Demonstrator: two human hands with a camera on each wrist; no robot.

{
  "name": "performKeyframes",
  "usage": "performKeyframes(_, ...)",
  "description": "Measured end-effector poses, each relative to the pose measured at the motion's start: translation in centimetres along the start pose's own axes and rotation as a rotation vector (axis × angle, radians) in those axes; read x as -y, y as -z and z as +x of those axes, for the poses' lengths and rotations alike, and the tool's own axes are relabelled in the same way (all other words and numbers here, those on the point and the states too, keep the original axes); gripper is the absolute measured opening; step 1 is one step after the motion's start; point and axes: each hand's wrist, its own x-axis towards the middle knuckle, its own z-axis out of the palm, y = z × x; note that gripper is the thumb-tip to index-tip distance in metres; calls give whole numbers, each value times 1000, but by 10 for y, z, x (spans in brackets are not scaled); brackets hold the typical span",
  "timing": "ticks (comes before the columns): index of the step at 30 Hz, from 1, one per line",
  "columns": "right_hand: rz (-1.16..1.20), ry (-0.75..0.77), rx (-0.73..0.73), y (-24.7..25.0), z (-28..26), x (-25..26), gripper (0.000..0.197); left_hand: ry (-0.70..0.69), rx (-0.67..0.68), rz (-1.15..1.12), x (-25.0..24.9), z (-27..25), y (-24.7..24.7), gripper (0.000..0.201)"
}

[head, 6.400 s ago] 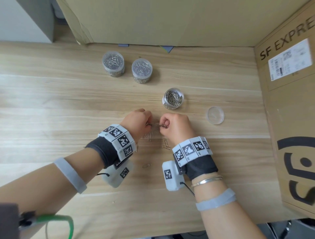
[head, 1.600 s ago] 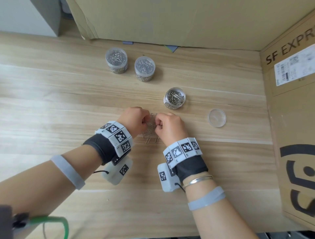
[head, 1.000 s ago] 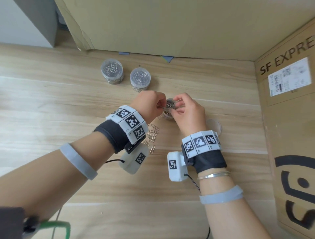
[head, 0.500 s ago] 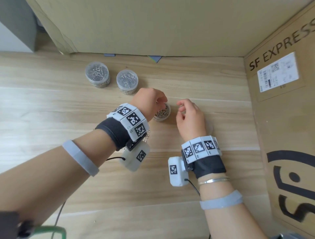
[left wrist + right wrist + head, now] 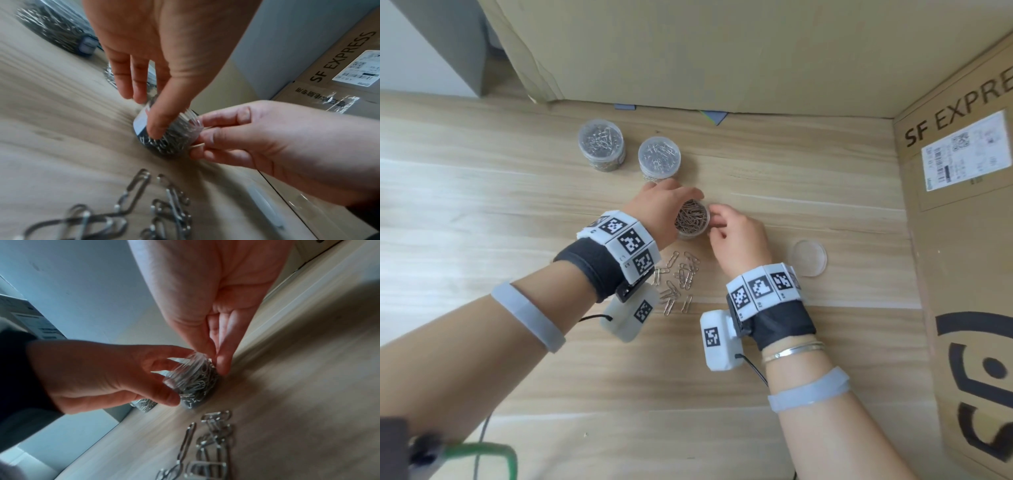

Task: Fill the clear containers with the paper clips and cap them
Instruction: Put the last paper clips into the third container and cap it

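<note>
An open clear container (image 5: 691,219) packed with paper clips stands mid-table. My left hand (image 5: 667,209) wraps it from the left, thumb on the near wall and fingers on the far side (image 5: 148,113). My right hand (image 5: 717,219) holds its right wall with curled fingertips, the thumb by the rim (image 5: 205,134). In the right wrist view the container (image 5: 193,382) sits between both hands. Its round clear lid (image 5: 807,257) lies flat to the right. Several loose paper clips (image 5: 678,277) lie on the table just behind the container, under my wrists.
Two capped clear containers (image 5: 602,144) (image 5: 659,157) full of clips stand at the back. A tall cardboard sheet (image 5: 688,51) closes off the rear, and an SF Express box (image 5: 962,240) walls the right side. The wooden table (image 5: 482,205) stretches bare to the left.
Both hands carried a pinch of clips from the pile up to the open container and released them. Now both hands grip the container's sides, and a smaller pile stays on the table.
</note>
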Motion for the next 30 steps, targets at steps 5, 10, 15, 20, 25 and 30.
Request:
performKeyframes(5,-163,7,206,-12,-10,2,45,39,-32,-60,21,-10,4,65)
performKeyframes(10,-297,50,343,-24,-34,8,85,52,-49,-83,34,-21,0,69)
performKeyframes(15,-355,106,284,-34,-45,7,67,52,-73,-126,44,-30,-7,68)
performKeyframes(20,-297,160,170,-41,-47,4,24,-13,-78,-216,53,-36,-9,70)
performKeyframes(25,-322,143,171,-43,-42,9,12,-74,-115,-283,67,-38,-16,72)
performKeyframes(30,-355,114,171,-41,-35,14,10,-115,-119,-294,76,-32,-24,75)
